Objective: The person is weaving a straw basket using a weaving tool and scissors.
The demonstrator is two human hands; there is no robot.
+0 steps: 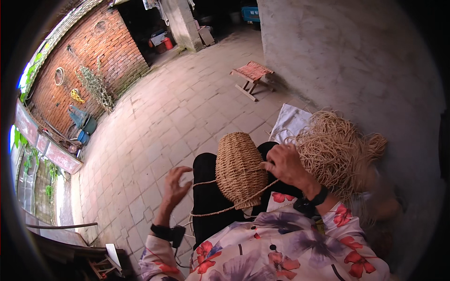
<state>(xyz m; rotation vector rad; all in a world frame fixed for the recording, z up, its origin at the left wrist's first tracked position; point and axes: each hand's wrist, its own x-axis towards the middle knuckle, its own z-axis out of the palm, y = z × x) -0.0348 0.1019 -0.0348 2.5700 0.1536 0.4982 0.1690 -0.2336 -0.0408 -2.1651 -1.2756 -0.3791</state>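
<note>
A woven straw basket lies on my black-clad lap, its narrower base toward my body. Loops of twisted straw cord hang around it and across my legs. My right hand is at the basket's right side, fingers closed on the cord where it meets the weave. Left of the basket and apart from it, my left hand is raised with fingers curved and apart, holding nothing.
A tangled pile of straw cord lies on a white cloth to my right, beside a plaster wall. A folding stool stands ahead on the paving. Blue buckets sit along the brick wall at left.
</note>
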